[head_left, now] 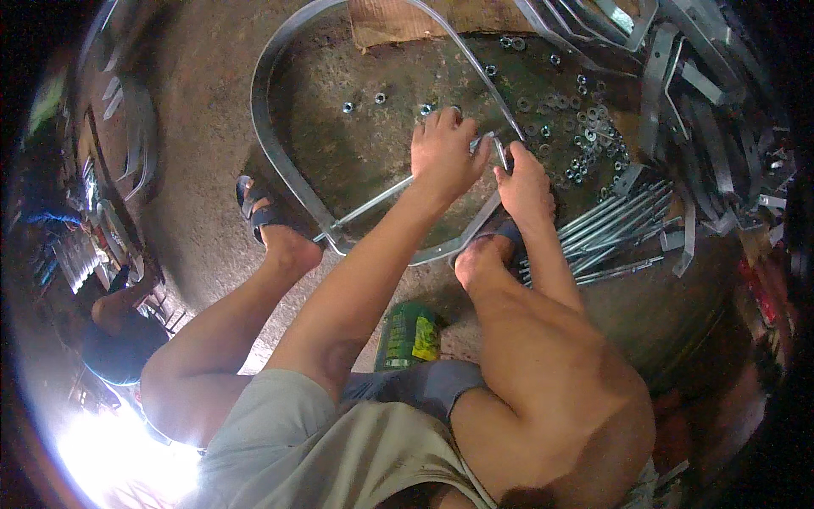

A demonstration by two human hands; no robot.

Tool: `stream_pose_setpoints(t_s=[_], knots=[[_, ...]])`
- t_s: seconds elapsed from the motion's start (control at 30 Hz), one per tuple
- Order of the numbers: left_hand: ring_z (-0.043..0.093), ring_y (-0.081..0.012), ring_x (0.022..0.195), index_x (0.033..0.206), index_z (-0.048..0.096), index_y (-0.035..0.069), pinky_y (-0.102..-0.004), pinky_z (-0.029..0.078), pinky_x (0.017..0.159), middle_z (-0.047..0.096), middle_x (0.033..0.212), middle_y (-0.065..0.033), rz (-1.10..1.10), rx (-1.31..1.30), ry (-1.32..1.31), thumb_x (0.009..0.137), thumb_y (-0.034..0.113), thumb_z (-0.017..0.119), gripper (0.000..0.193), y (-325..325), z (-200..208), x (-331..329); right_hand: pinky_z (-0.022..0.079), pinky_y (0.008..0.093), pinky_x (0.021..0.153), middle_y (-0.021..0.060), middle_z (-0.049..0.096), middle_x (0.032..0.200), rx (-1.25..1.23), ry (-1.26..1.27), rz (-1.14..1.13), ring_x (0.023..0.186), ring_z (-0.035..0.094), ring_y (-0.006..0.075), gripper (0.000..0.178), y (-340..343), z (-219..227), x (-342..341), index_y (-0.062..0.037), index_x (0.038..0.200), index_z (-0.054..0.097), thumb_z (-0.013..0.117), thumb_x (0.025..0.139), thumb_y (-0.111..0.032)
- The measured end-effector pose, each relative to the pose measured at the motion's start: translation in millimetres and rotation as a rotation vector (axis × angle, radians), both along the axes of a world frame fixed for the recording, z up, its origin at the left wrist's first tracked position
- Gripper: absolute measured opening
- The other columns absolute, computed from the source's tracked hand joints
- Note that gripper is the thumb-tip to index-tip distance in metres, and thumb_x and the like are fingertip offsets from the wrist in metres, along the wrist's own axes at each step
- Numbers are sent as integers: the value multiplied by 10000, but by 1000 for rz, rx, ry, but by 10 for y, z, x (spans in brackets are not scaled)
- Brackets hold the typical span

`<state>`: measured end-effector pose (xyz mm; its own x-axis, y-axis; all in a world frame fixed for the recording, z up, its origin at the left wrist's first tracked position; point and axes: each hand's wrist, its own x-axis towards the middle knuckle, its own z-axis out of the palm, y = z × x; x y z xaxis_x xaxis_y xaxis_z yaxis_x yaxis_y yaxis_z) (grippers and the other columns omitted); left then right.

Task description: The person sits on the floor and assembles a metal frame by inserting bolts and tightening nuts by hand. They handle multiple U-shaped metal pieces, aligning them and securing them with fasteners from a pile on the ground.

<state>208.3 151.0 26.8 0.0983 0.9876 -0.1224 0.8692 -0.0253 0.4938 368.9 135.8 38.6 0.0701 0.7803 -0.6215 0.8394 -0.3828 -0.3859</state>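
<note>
A bent flat metal band [263, 106] forms a large rounded loop on the floor between my feet. A thin metal rod [373, 200] runs across it, its left end at the band's lower left side. My left hand [445, 153] is closed over the rod near its right end, thumb and fingers curled; its palm hides part of the rod. Just to the right, my right hand [527, 188] grips the band's right side, where the rod meets it. Whether a small nut sits between my fingers is hidden.
Loose nuts [381, 98] and a pile of washers and nuts [593, 140] lie around the loop. Rods [615, 222] are bundled at right, below stacked bent metal strips [699, 93]. Cardboard [394, 24] lies at the top, a green container [407, 332] between my legs.
</note>
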Motion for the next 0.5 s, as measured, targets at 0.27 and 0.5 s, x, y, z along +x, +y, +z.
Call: stream_pose_setpoints(t_s=[0.27, 0.5], knots=[[704, -369, 984, 1076, 713, 93, -489, 537, 843, 727, 1030, -202, 280, -673, -46, 774, 537, 655, 540, 756, 34, 534, 503, 531, 876, 175, 570, 1258, 153, -27, -45, 1072, 627, 438, 526, -313, -74, 119, -88, 1261, 528, 757, 788, -109], [704, -387, 963, 1028, 706, 10, -477, 548, 846, 718, 1041, -222, 279, -589, -107, 796, 424, 629, 481, 675, -36, 481, 482, 545, 919, 171, 557, 1339, 291, 103, -101, 1155, 588, 433, 658, -390, -31, 147, -113, 1384, 502, 743, 772, -115]])
